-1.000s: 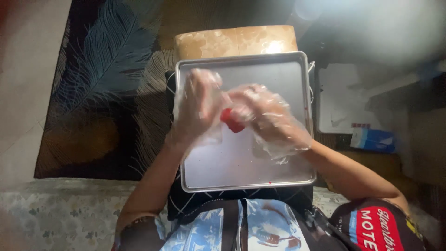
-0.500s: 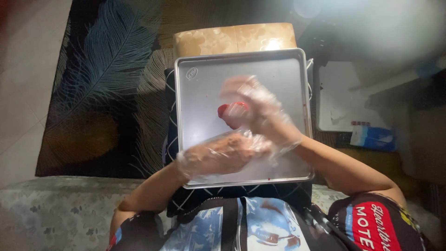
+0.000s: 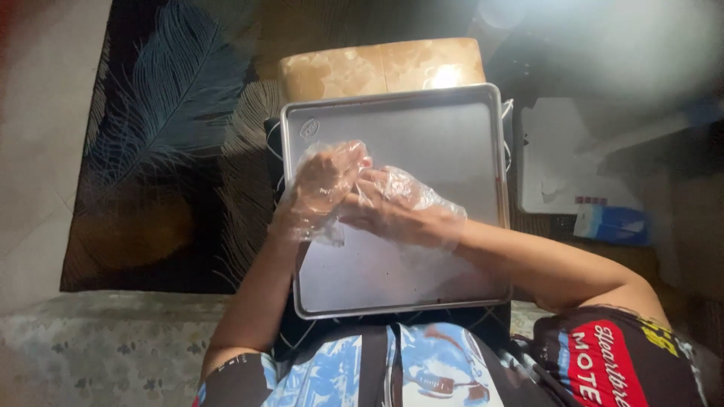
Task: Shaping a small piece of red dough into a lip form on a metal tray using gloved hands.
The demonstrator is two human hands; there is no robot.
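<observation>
The left hand (image 3: 320, 188) and right hand (image 3: 396, 207), in thin plastic gloves, press together; their grip cannot be told. They are over a grey metal tray (image 3: 452, 136) on a dark feather rug (image 3: 173, 98).

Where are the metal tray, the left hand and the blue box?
metal tray (image 3: 452, 143), head view, bare upper right surface.
left hand (image 3: 324, 185), head view, back of the gloved hand.
blue box (image 3: 612, 224), head view, middle of its top face.

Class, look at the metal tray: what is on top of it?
Both gloved hands, left hand and right hand, are pressed together over the metal tray. Anything held between them is covered.
</observation>
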